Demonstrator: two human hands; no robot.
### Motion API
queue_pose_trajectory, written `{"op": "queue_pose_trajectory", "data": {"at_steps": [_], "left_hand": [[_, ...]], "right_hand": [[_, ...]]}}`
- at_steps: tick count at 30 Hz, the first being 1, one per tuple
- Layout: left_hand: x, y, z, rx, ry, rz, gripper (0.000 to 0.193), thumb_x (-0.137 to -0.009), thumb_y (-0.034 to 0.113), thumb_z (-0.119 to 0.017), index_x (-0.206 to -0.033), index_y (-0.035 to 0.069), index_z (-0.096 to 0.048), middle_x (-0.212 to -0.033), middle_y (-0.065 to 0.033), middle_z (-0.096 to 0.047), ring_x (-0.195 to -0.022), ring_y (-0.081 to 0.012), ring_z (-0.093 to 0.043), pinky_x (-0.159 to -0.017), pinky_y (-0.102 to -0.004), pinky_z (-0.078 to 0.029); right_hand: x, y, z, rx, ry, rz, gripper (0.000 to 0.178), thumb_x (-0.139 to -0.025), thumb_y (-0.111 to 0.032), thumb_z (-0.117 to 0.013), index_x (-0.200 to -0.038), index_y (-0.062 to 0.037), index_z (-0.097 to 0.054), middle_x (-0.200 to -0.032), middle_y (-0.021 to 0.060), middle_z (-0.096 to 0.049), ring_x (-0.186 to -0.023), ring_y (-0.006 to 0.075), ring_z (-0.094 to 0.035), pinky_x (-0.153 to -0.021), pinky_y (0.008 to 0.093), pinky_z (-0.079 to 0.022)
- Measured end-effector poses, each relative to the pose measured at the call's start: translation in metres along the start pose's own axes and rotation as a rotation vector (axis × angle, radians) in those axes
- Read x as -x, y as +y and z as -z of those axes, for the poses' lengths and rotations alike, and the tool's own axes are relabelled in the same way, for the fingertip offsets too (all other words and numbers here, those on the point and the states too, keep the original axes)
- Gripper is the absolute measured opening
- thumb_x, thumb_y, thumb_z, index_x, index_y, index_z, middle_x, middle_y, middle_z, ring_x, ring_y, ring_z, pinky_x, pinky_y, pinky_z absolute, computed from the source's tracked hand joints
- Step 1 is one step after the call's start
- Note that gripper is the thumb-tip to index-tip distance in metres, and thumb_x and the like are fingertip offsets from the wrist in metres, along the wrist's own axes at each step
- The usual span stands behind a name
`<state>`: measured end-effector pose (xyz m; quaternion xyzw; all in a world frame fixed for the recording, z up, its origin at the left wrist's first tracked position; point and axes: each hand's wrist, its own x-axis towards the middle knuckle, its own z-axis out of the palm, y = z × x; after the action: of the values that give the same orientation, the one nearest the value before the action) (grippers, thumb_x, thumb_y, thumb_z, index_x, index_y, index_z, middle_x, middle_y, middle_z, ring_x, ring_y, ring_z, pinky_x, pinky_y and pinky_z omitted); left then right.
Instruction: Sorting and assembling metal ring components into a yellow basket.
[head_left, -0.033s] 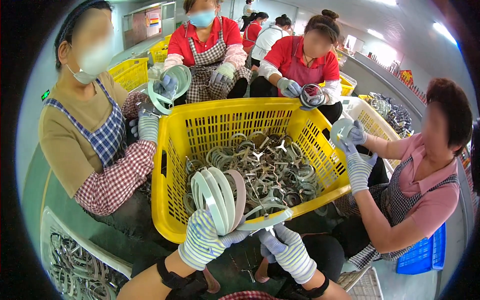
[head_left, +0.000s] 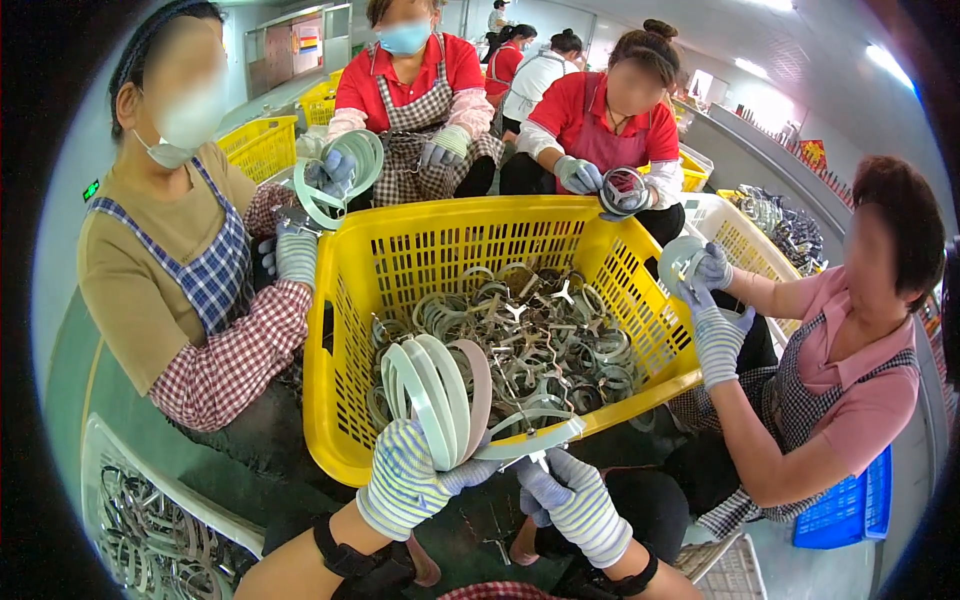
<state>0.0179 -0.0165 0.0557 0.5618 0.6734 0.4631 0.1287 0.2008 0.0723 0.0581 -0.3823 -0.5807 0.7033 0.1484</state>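
My left hand (head_left: 408,478), in a striped knit glove, is closed around several pale, flat curved bands (head_left: 432,395) that fan upward over the near edge of the yellow basket (head_left: 335,430). Another pale curved band (head_left: 545,438) extends to the right from its thumb. At that band's underside, my right hand (head_left: 585,505), gloved the same way, pinches a small metal piece (head_left: 538,461); its exact shape is partly hidden by the fingers. Inside the basket, just beyond both hands, lies a tangled heap of curved bands and three-armed metal parts (head_left: 520,335).
Co-workers sit around the basket; one gloved hand (head_left: 340,170) at the far left and another (head_left: 715,335) at the right hold similar bands. A white crate (head_left: 170,495) of metal parts stands at lower left. A blue crate (head_left: 845,505) is at lower right.
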Motion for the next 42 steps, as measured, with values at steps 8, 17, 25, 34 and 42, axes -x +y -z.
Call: {"op": "queue_pose_trajectory", "data": {"at_steps": [8,17,25,34,42], "left_hand": [[0.004,-0.009,-0.003,-0.231,0.027,-0.208,0.059,-0.065,0.044,-0.077,-0.104,0.004,-0.058,-0.083,-0.0110,-0.063,-0.065,-0.0341,-0.060,-0.058,-0.0421,-0.048],[0.002,0.003,0.004,0.075,-0.103,-0.171,0.042,-0.073,0.038,-0.072,-0.099,0.007,-0.063,-0.082,-0.0115,-0.066,-0.069,-0.0335,-0.063,-0.061,-0.0405,-0.050],[0.014,0.012,0.001,0.466,-0.032,0.080,0.042,-0.085,0.045,-0.060,-0.083,0.003,-0.062,-0.063,-0.0026,-0.059,-0.057,-0.0103,-0.057,-0.053,-0.0237,-0.044],[0.004,0.008,0.007,0.796,0.189,0.431,0.053,-0.086,0.057,-0.050,-0.078,0.006,-0.060,-0.061,-0.0004,-0.054,-0.041,-0.0055,-0.043,-0.041,-0.0198,-0.037],[0.012,-0.005,-0.012,0.038,-0.575,-0.142,0.036,-0.085,0.037,-0.057,-0.103,0.007,-0.064,-0.085,-0.0170,-0.066,-0.079,-0.0343,-0.064,-0.071,-0.0395,-0.050]], "right_hand": [[0.001,-0.005,-0.001,-0.033,-0.007,-0.017,0.030,-0.090,-0.034,-0.057,-0.095,-0.0050,-0.058,-0.063,-0.0005,-0.055,-0.051,0.0047,-0.047,-0.046,0.0192,-0.038],[-0.012,0.020,0.009,-0.198,0.039,0.279,0.026,-0.092,-0.021,-0.054,-0.109,-0.0013,-0.056,-0.073,0.0044,-0.059,-0.057,0.0112,-0.053,-0.052,0.0222,-0.042],[-0.019,0.041,0.018,0.030,-0.134,0.364,0.033,-0.092,-0.006,-0.046,-0.125,-0.0010,-0.045,-0.107,0.0093,-0.058,-0.091,0.0177,-0.060,-0.078,0.0304,-0.052],[-0.019,0.042,0.019,-0.425,-0.117,0.342,0.024,-0.090,-0.005,-0.053,-0.113,0.0014,-0.054,-0.105,0.0098,-0.061,-0.095,0.0164,-0.061,-0.084,0.0290,-0.050],[-0.025,0.056,0.031,1.090,0.221,0.840,0.032,-0.092,-0.017,-0.049,-0.120,-0.0024,-0.052,-0.103,0.0074,-0.064,-0.082,0.0144,-0.063,-0.064,0.0293,-0.050]]}}
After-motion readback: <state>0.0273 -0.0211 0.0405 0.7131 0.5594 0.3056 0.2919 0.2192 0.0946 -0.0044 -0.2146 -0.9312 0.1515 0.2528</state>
